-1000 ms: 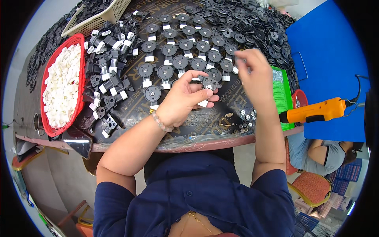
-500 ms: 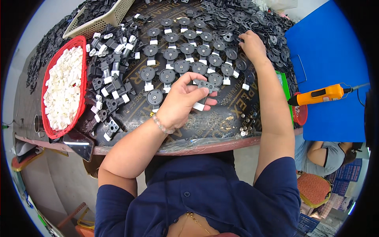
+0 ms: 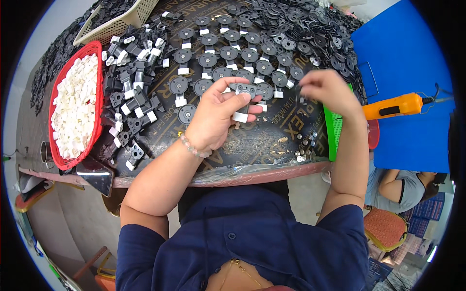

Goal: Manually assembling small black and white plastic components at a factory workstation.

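Observation:
Between the thumb and fingers of my left hand [image 3: 216, 111] is a black plastic bracket [image 3: 246, 91] with a white end cap [image 3: 240, 117], held above the table's near middle. My right hand [image 3: 330, 89] is off the table at the right, blurred, its fingers drawn together; a dark shape shows at the fingertips, too smeared to name. Below and left of it stand rows of black discs [image 3: 208, 60] joined to white-capped brackets. Loose small metal screws [image 3: 303, 150] lie near the front edge.
On the left are a red basket [image 3: 100, 97] of white caps and a heap of white-capped brackets [image 3: 138, 77]. Loose black discs [image 3: 303, 31] pile up at the back. At right are a green tray [image 3: 333, 131], an orange electric screwdriver [image 3: 393, 106] and a blue panel [image 3: 403, 53].
My right hand has come away from the disc pile, back toward me and slightly right. My left hand has shifted slightly left, still with the bracket, which has tilted.

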Demonstrator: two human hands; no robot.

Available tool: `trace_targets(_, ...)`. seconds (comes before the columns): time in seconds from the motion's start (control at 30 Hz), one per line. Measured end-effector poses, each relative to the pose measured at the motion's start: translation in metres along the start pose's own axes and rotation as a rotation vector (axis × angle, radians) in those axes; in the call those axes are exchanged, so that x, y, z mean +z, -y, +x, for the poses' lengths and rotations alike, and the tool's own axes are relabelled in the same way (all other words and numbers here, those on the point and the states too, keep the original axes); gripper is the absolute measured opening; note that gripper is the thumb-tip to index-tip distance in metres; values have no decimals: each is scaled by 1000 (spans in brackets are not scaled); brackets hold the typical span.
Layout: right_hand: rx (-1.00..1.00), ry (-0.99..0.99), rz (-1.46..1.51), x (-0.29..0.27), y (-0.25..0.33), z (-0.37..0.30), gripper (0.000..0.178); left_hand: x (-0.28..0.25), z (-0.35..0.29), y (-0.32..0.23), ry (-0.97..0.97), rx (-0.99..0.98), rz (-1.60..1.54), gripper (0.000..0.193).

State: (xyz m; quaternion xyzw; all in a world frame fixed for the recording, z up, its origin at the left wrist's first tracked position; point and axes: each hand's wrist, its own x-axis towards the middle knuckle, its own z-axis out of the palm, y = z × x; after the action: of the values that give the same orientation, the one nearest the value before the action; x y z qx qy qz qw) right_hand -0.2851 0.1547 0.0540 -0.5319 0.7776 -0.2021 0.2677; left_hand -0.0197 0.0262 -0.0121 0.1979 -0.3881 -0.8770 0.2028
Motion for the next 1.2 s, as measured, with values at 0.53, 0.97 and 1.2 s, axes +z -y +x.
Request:
trace_targets(0.53, -357, -231, -193, 74, -12, -45, 28, 3, 4, 4, 22, 7, -6, 35)
trace_targets(0.97, -220, -366, 47, 75, 32, -48, 46, 2, 2, 7, 45, 1, -68, 33)
trace_targets(1.2, -475, -413, -62, 85, 62, -19, 50, 5, 0, 12, 47, -42, -85, 31)
